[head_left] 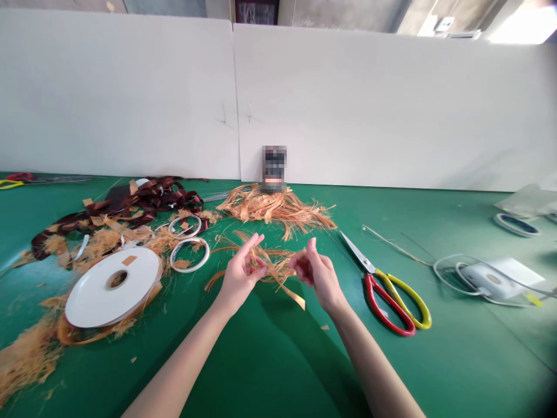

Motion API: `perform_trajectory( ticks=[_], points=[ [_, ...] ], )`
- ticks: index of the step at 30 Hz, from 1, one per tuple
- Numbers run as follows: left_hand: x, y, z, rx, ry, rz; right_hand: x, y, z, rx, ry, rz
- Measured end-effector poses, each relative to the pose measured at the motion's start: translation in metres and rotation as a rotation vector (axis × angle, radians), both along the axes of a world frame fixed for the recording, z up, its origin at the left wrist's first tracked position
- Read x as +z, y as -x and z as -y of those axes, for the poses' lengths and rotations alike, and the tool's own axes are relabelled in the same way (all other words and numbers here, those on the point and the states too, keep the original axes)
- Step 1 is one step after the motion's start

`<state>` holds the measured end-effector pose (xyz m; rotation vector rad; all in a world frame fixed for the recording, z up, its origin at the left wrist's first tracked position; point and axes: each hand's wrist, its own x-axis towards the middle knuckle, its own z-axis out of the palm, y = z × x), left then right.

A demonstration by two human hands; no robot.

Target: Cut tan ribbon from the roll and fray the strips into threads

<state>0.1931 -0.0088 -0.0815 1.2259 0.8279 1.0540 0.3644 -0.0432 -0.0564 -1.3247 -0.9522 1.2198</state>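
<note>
Over the green table [270,360], both my hands hold a bundle of thin orange-tan ribbon strands [274,268]. My left hand [241,273] pinches the strands with thumb and middle fingers while its index finger sticks out. My right hand [317,273] is closed on the other end of the bundle. A flat ribbon tail [292,295] hangs down between the hands. More frayed strands spread behind the hands.
Red- and yellow-handled scissors [385,284] lie right of my right hand. A large white tape reel [112,285], two small rings [189,254], dark brown ribbon [143,200] and orange fibre heaps [274,208] lie left and behind. A white device with cable [494,278] sits far right.
</note>
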Motion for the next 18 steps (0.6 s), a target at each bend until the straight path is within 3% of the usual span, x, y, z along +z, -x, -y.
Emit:
perform_trajectory(
  ticks=[4, 7, 10, 14, 18],
  points=[
    [-0.0005, -0.0001, -0.0003, 0.003, -0.002, 0.004, 0.0054, -0.0022, -0.0021, 0.072, -0.115, -0.407],
    [0.0001, 0.0000, -0.0003, 0.015, 0.004, 0.002, 0.0086, -0.0034, -0.0015, 0.183, -0.040, -0.525],
    [-0.0011, 0.0015, -0.0014, 0.038, -0.016, 0.008, 0.0091, -0.0041, 0.0003, 0.276, 0.096, -0.410],
    [-0.0035, 0.0042, -0.0041, 0.084, -0.049, 0.022, 0.0080, -0.0056, 0.0030, 0.320, 0.239, -0.067],
    [-0.0030, 0.0054, -0.0057, 0.125, -0.050, 0.022, 0.0087, -0.0085, 0.0075, 0.515, 0.254, 0.124]
  ],
)
